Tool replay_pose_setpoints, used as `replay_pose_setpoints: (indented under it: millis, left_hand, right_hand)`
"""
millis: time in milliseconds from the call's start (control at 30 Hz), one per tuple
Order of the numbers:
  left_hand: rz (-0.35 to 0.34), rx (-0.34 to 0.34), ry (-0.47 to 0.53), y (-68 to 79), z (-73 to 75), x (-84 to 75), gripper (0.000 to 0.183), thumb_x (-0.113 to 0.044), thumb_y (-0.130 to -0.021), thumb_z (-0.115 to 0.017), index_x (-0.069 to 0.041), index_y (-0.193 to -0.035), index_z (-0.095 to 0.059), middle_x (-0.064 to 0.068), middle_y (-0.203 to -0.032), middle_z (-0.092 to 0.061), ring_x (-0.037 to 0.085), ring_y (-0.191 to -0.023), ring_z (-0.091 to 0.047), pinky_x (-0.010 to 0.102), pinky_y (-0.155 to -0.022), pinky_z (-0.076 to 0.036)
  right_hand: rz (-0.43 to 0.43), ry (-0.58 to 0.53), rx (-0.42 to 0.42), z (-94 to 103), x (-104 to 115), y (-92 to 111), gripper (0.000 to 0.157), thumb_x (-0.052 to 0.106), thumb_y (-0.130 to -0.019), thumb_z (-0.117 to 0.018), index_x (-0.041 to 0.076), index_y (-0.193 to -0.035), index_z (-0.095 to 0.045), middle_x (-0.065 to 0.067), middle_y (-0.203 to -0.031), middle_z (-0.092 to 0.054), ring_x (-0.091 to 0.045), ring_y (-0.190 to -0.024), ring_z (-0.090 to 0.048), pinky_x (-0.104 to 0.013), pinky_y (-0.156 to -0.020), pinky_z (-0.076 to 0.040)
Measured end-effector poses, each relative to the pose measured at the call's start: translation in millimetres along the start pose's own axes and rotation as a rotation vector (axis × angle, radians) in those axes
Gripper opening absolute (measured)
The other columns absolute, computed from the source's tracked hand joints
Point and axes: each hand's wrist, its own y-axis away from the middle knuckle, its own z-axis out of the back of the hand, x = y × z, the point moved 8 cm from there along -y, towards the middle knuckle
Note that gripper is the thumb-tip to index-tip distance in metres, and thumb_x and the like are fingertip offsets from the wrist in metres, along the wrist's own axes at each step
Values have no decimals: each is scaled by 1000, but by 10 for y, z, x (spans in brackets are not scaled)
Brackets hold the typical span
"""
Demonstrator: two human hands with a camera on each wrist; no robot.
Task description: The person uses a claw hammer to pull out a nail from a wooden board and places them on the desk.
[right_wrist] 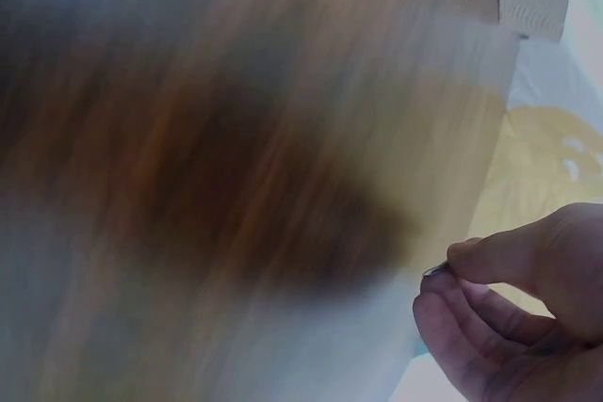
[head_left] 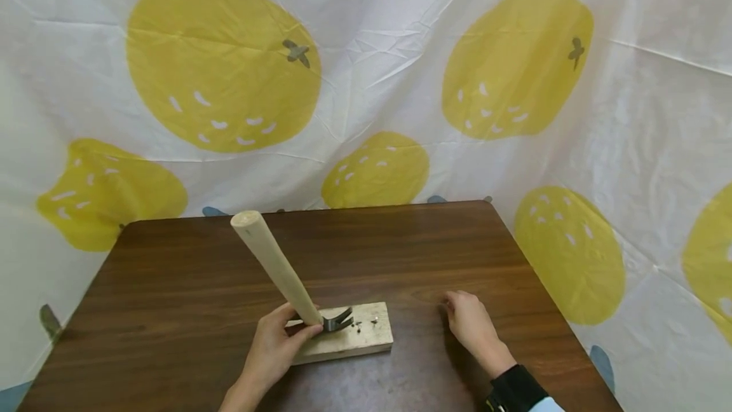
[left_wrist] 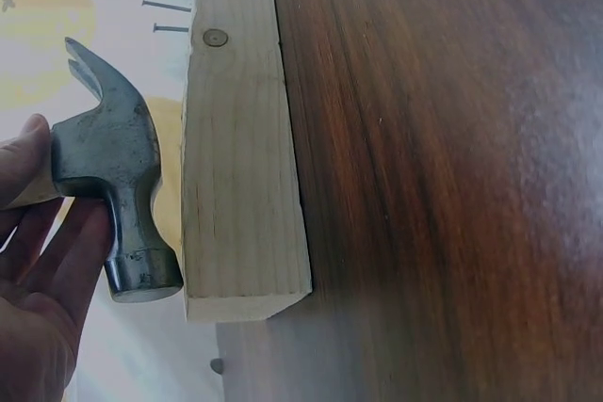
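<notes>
My left hand grips a claw hammer at the base of its pale wooden handle, close to the head. The handle points up and leans left, and the dark steel head is low over a wooden block, claw toward the right. Two thin nails stick up from the block's top. To the right of the block, my right hand is low over the table. Between its thumb and forefinger it pinches a small silvery nail, mostly hidden by the fingertips.
The block lies on a dark brown wooden table with rounded far corners. Behind and beside the table hangs a white cloth with yellow fruit prints. A round dark spot marks the block's side.
</notes>
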Motion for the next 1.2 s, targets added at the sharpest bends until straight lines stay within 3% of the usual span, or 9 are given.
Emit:
replay_pose_setpoints:
  millis: [233, 700, 967, 1200]
  left_hand:
    - [-4, 0, -77, 20, 10, 24, 32, 0, -76, -89, -18, -99, -75, -10, -96, -72, 15, -91, -70, 28, -72, -60]
    - [12, 35, -163, 23, 14, 29, 31, -2, -76, -88, -17, -100, -76, -12, -97, -72, 19, -94, -71, 31, -76, -60]
    - [-36, 40, -226, 22, 19, 13, 32, -3, -74, -89, -14, -102, -76, -14, -98, -72, 14, -93, -71, 34, -78, -60]
    - [-53, 46, -251, 20, 20, -1, 37, -3, -73, -90, -25, -97, -74, -17, -96, -71, 14, -92, -71, 35, -78, -60]
  right_hand:
    - [-51, 47, 39, -13, -175, 39, 15, -12, -87, -69, 2, -93, -72, -12, -83, -68, -33, -78, -70, -44, -63, -58]
    - [-135, 50, 22, 24, -504, 21, 17, -11, -91, -67, 0, -102, -74, -16, -92, -71, -38, -84, -70, -48, -66, -59]
    - [-125, 46, 3, 24, -560, 0, 17, -11, -91, -69, -2, -104, -75, -18, -95, -71, -38, -89, -69, -49, -72, -59]
    - [-127, 42, -15, 34, -552, 6, 17, -10, -91, -70, -2, -104, -76, -19, -96, -71, -39, -90, -69, -50, -74, -58]
